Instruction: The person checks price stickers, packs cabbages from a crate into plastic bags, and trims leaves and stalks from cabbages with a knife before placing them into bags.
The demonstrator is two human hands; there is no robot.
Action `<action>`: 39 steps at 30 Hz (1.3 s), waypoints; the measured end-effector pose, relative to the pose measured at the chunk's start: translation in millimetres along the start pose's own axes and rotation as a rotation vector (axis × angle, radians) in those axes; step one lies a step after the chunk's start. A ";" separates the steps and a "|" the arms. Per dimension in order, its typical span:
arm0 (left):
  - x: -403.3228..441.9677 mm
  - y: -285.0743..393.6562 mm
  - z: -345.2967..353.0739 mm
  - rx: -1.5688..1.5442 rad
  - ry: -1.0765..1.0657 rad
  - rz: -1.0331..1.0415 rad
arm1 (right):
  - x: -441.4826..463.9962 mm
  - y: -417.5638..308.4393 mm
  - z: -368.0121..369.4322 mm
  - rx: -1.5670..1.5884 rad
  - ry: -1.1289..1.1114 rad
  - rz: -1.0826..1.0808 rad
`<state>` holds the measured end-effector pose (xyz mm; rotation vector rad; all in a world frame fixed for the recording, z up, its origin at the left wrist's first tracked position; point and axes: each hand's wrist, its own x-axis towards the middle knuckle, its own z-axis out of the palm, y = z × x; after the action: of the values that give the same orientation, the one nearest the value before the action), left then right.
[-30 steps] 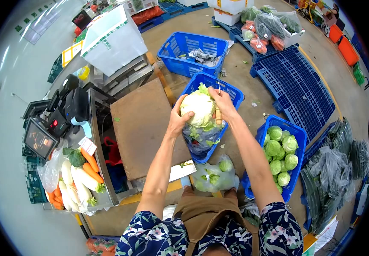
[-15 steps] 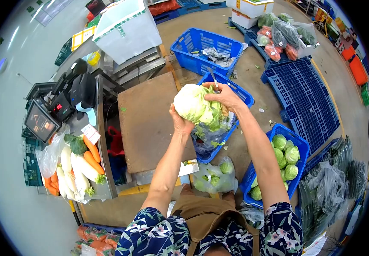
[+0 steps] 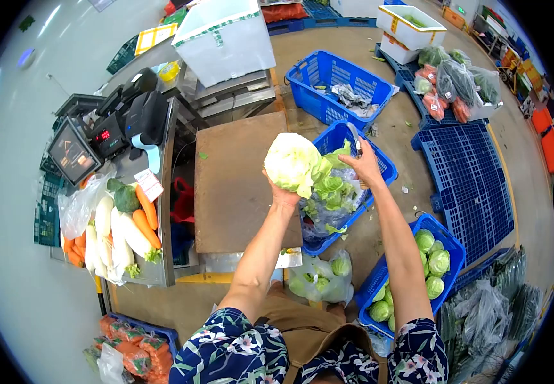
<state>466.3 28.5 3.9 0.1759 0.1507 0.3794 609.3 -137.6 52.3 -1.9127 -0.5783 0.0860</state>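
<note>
My left hand (image 3: 283, 191) cups a pale cabbage (image 3: 292, 163) from below, above the blue crate's left edge. A loose outer leaf hangs at its right side. To the right, my right hand (image 3: 365, 165) is closed around a knife (image 3: 354, 132), its blade pointing up and away from me. Green leaf pieces (image 3: 337, 155) are close to the right fingers; whether they touch is unclear. Beneath both hands stands a blue crate (image 3: 384, 168) with trimmed leaves and clear plastic in it.
A brown platform (image 3: 238, 185) lies at left, beside a metal counter with carrots, white radishes (image 3: 123, 233) and a scale screen (image 3: 72, 153). Bagged cabbages (image 3: 320, 276) sit near my feet. Another blue crate (image 3: 459, 256) at right holds several cabbages. A third crate (image 3: 309, 93) stands farther back.
My right hand with the knife has moved off the cabbage to the right. More green leaves show over the crate. The left hand still holds the cabbage, and the view has shifted.
</note>
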 end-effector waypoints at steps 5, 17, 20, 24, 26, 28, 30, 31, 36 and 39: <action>-15.8 11.7 24.1 0.107 -0.063 0.011 | -33.5 -70.8 -1.5 0.427 -0.131 0.211; -25.4 3.5 15.8 0.029 0.087 -0.061 | -50.7 -89.4 -2.8 0.612 -0.235 0.331; -26.5 4.6 0.3 -0.049 0.149 -0.100 | -28.7 -71.5 -18.2 0.734 -0.045 0.259; -30.1 13.8 -16.0 -0.129 0.000 -0.238 | -0.8 -34.8 -17.3 0.568 -0.055 0.288; -30.1 16.2 -20.7 -0.166 -0.038 -0.286 | -0.4 -26.8 -13.0 0.267 -0.124 0.257; -33.9 18.1 -16.6 -0.151 0.058 -0.285 | -9.6 -40.2 -8.9 0.008 -0.127 0.200; -36.4 14.6 -6.1 -0.102 0.109 -0.127 | -21.3 -54.7 0.6 0.071 -0.129 0.172; -38.4 13.5 -0.6 -0.078 0.135 -0.046 | -28.5 -70.2 3.3 0.147 -0.163 0.223; -46.4 30.9 9.7 0.318 -0.015 -0.025 | -36.3 -109.5 7.7 0.289 -0.344 0.184; -48.9 43.1 18.0 0.561 -0.165 -0.090 | -32.9 -118.4 3.3 0.224 -0.464 0.229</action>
<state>409.3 46.8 35.5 0.7492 0.0986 0.2232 537.6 -113.7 149.3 -1.7349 -0.6213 0.7275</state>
